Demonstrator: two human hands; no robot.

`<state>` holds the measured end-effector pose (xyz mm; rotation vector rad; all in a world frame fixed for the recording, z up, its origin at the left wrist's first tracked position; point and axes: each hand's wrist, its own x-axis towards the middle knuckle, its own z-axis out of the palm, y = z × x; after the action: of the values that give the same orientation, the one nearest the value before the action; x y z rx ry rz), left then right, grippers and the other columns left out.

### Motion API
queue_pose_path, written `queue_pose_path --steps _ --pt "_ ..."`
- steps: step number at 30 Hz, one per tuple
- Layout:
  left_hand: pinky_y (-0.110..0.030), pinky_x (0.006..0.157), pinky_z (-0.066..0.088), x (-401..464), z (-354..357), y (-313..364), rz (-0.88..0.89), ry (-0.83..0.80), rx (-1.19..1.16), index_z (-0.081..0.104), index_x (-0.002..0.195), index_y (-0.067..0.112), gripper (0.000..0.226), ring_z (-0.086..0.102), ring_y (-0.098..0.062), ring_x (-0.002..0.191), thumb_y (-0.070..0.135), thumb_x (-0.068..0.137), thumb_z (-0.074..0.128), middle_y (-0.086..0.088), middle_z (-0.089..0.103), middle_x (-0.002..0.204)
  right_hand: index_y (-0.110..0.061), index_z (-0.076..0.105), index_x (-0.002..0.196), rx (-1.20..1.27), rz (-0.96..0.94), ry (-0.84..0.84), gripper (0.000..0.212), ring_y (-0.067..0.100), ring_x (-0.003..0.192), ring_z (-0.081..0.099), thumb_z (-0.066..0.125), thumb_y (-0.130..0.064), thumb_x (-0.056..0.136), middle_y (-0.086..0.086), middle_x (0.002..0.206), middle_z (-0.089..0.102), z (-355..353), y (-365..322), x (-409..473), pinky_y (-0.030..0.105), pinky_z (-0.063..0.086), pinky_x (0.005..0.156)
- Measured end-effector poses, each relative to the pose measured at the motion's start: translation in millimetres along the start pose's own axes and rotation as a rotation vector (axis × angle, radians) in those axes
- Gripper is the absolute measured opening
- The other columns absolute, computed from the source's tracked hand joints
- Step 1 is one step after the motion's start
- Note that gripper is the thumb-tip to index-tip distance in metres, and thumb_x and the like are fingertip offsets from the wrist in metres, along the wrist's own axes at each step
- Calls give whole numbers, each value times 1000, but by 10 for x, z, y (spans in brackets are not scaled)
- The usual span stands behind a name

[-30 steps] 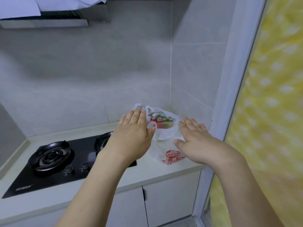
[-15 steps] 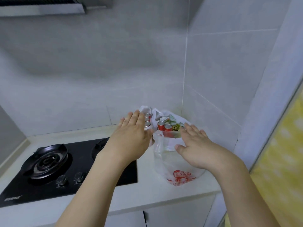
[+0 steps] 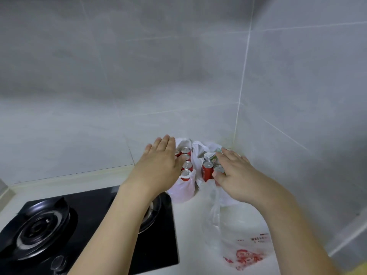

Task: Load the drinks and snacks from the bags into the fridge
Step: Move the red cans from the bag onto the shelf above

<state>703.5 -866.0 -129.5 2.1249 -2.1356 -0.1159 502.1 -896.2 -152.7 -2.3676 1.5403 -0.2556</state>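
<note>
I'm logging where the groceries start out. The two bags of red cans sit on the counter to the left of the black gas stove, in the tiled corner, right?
Not quite: the head view shows the two bags of red cans on the counter to the right of the black gas stove, not the left. The rest holds: they sit in the tiled corner.

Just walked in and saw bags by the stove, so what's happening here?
A person is reaching both hands into shopping on the counter corner. The left hand rests open over the left plastic bag of red soda cans. The right hand touches cans and cartons in the right plastic bag. Nothing is lifted yet.
</note>
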Motion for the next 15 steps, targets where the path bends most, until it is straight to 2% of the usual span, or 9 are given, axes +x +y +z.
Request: queue_pose_path --steps 2,4,5,8,10,12,14,15 --pt "-38 125 0 157 79 -93 -12 -19 -31 1 159 11 66 -5 -20 154 46 106 21 -5 -3 167 -20 28 153 60 -66 87 52 12 149 12 38 -26 102 -5 163 16 18 2 162 26 12 119" --pt "-38 125 1 310 172 -169 -34 -35 -59 2 159 12 66 -4 -20 154 46 106 23 -4 -2 167 -22 34 150 77 -104 123 49 9 147 19 39 -24 102 -10 160 23 36 23 347 19 16 113" --pt "-39 125 2 382 215 -204 -45 -35 -66 3 159 12 66 -3 -20 154 45 106 24 -4 -1 167 -21 36 149 75 -110 119 48 9 146 22 39 -25 102 -11 158 26 58 44 457 19 18 112" --pt "-39 124 5 568 326 -311 -79 -15 -69 8 159 12 64 4 -20 154 42 106 27 -4 6 167 -20 46 136 110 -106 41 38 17 134 39 39 -27 99 -8 144 42 170 137 791 32 34 108" --pt "-41 124 8 677 403 -404 -109 -14 -74 10 159 13 63 8 -21 153 43 106 27 -3 10 167 -19 50 124 120 -97 -16 28 17 121 47 41 -26 98 -6 132 48 257 194 985 32 41 94" --pt "-42 123 13 798 509 -507 -131 -16 -79 13 159 13 64 12 -21 153 45 105 27 -3 14 166 -17 50 113 118 -77 -44 19 17 104 51 43 -26 98 -7 114 51 369 245 1153 27 37 76" --pt "-42 122 17 906 604 -589 -147 -16 -92 16 158 13 63 18 -21 151 45 105 29 -2 19 165 -17 50 113 128 -65 -55 19 18 102 52 42 -27 98 -6 106 53 495 275 1317 28 38 76" --pt "-41 121 18 949 642 -617 -155 -28 -102 18 158 14 63 20 -21 150 45 105 30 -2 21 164 -18 50 123 132 -62 -72 27 19 109 52 41 -27 98 -3 115 55 562 286 1400 30 41 84"
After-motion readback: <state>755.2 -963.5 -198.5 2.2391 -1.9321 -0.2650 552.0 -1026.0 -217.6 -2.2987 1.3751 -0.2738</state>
